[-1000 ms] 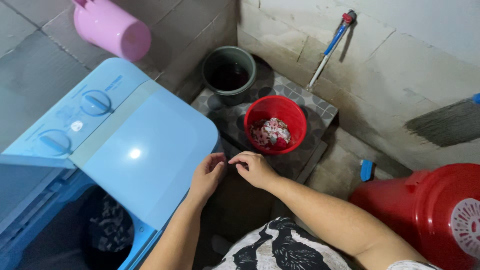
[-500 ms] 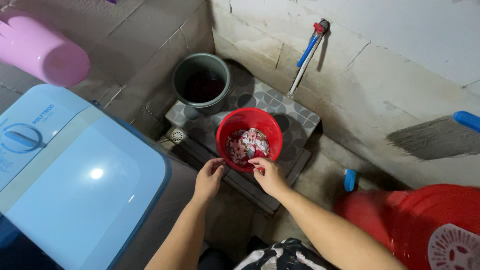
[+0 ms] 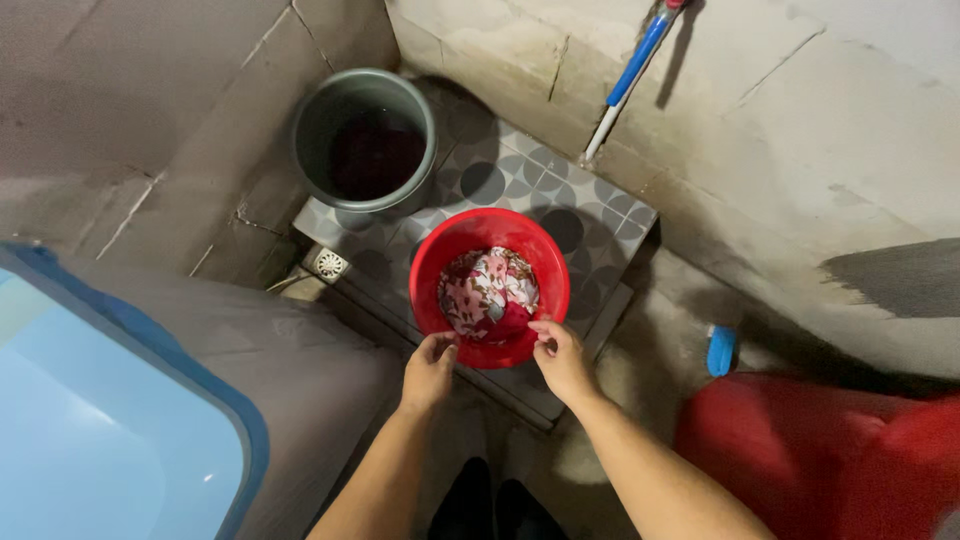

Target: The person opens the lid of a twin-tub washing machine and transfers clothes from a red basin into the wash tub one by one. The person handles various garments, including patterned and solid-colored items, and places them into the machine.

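Red basin holds pink floral cloth; grey bucket.

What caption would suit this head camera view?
Both hands, left hand and right hand, grip the near rim of a red bucket holding floral cloth.

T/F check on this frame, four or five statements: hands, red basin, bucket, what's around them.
1. Both hands are at the near rim of the red basin. True: left hand, right hand.
2. The basin is empty. False: it holds floral cloth.
3. The grey bucket stands on the patterned tile platform. True.
4. The blue-handled tool lies flat on the floor. False: it leans against the wall.
5. The basin sits inside the bucket. False: it stands beside it.
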